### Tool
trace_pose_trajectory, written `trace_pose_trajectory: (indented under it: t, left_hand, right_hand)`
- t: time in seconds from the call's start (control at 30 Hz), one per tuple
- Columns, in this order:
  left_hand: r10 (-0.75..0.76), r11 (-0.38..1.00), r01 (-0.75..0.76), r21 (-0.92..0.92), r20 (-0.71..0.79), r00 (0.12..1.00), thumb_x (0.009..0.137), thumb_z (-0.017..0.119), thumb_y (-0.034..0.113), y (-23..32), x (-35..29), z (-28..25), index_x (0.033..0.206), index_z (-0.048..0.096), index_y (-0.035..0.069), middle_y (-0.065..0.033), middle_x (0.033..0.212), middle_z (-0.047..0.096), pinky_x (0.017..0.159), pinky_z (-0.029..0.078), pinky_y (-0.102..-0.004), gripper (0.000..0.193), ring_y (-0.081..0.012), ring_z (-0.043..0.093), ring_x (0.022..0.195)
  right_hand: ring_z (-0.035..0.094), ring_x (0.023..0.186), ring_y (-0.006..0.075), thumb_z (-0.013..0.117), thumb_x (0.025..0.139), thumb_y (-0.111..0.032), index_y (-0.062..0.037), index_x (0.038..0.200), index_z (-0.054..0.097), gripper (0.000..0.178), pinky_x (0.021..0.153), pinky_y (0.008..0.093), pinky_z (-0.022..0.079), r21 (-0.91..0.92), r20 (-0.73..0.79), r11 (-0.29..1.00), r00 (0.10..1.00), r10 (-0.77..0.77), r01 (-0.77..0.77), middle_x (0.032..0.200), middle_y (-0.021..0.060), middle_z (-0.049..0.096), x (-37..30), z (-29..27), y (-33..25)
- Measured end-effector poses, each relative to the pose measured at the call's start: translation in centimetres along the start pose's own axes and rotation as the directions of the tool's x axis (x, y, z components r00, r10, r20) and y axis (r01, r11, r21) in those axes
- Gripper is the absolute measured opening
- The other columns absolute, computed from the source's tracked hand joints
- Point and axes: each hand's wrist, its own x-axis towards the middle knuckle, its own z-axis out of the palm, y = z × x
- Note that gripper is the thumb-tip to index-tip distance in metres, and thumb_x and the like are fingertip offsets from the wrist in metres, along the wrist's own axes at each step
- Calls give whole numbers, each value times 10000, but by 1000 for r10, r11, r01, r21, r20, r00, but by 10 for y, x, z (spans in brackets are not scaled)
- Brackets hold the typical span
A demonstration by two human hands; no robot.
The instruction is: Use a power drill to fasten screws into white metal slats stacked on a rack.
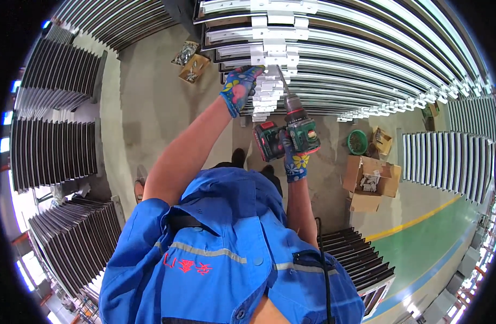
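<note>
My right hand [294, 159], in a blue flowered glove, grips the handle of a green and black cordless drill [303, 136] with a red-edged battery. Its long thin bit points away from me, and the tip meets the row of white brackets [275, 59] on the frame ends; whether it touches a screw is too small to tell. At the left side of these brackets, my left hand [239, 89] wears a matching glove. Its fingers are closed together against the frame's end, and what lies between them is hidden. Long white and dark metal frames [356, 56] stand stacked in front of me.
On the floor to the left are small open boxes of metal parts [194, 68]. To the right stand a green basket [357, 141], a small carton [382, 140] and a larger cardboard box [388, 178] holding white pieces. More stacked frames [56, 154] line both sides. Behind me, at left, a shoe [139, 190] shows.
</note>
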Motion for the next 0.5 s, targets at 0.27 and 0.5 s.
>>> trace_pose_trajectory:
  t: [0.27, 0.5]
  left_hand:
    - [22, 997, -21, -79, 19, 1000, 779, 693, 202, 0, -3, 1, 823, 591, 99, 32, 566, 445, 389, 295, -242, 151, -76, 382, 429]
    - [1, 999, 0, -48, 19, 1000, 774, 699, 204, -1, 2, -4, 833, 583, 91, 18, 598, 482, 399, 335, -239, 173, -81, 416, 447]
  right_hand:
    - [528, 523, 65, 645, 799, -85, -57, 838, 620, 55, 473, 217, 425, -215, -75, 916, 929, -362, 340, 729, 15, 610, 24, 6, -14]
    - [531, 525, 61, 649, 796, -88, -57, 858, 622, 74, 472, 217, 424, -45, -10, 992, 993, -117, 117, 701, 7, 609, 22, 13, -4]
